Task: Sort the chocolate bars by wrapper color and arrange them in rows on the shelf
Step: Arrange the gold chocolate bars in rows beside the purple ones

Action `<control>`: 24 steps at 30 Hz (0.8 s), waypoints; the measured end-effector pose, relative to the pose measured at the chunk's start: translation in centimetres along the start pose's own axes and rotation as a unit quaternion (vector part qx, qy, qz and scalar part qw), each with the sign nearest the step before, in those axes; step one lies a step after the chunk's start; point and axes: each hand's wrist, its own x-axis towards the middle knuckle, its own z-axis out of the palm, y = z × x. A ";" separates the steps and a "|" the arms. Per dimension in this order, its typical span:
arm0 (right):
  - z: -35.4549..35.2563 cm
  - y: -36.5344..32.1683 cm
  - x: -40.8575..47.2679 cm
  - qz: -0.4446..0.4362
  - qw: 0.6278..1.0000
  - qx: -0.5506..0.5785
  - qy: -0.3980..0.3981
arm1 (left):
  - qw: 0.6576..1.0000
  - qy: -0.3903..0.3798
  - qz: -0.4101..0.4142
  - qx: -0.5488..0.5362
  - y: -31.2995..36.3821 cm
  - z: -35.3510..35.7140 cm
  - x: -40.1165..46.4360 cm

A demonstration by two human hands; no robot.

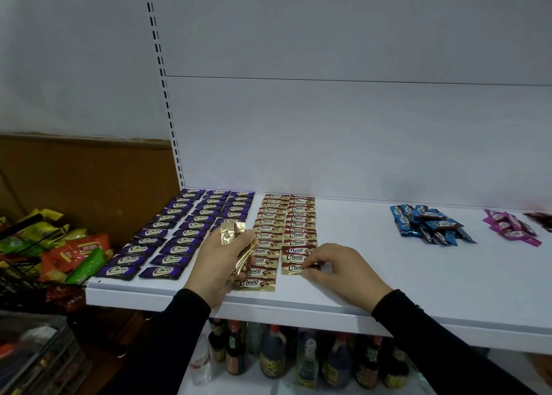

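At the far left, beside the shelf [343,302], a wire basket of snack packets [59,245] is seen; their writing is too small to be read. On the left part of the shelf, three rows of purple bars [179,230] are laid out, and the word "Choco" is read on each wrapper. This colour is judged to be finished. Next to them, two rows of gold bars [283,230] are being built, with the same "Choco" label. A small bunch of gold bars [239,245] is held by the left hand [221,263], its fingers curled around them, just above the near end of the first gold row. The front bar of the second gold row [294,268] is pinched at its right end by the fingertips of the right hand [340,269], so this row is judged to be not yet complete. Further to the right, well apart, a loose pile of blue bars [430,224] is seen, then a pile of pink bars [510,229], and a dark pile [540,219] cut by the edge. These piles are still to be arranged in rows. Under the shelf, dark bottles [298,359] are stored; their labels cannot be read
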 end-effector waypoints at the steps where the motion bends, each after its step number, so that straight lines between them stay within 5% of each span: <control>1: 0.0 0.0 0.0 -0.003 1.000 -0.001 0.000 | 1.000 -0.003 -0.012 -0.001 0.0 0.1 -0.1; 8: 0.1 0.2 -0.1 -0.012 1.000 0.013 0.011 | 0.997 -0.010 -0.072 -0.009 0.2 0.8 0.0; 13: -0.3 -0.4 -0.4 0.013 0.995 0.078 0.067 | 0.988 -0.093 -0.109 -0.055 0.5 1.1 -0.7; 24: -0.4 -3.9 -0.1 0.080 0.928 0.363 0.017 | 0.985 -0.172 -0.024 0.018 -0.4 1.5 -1.9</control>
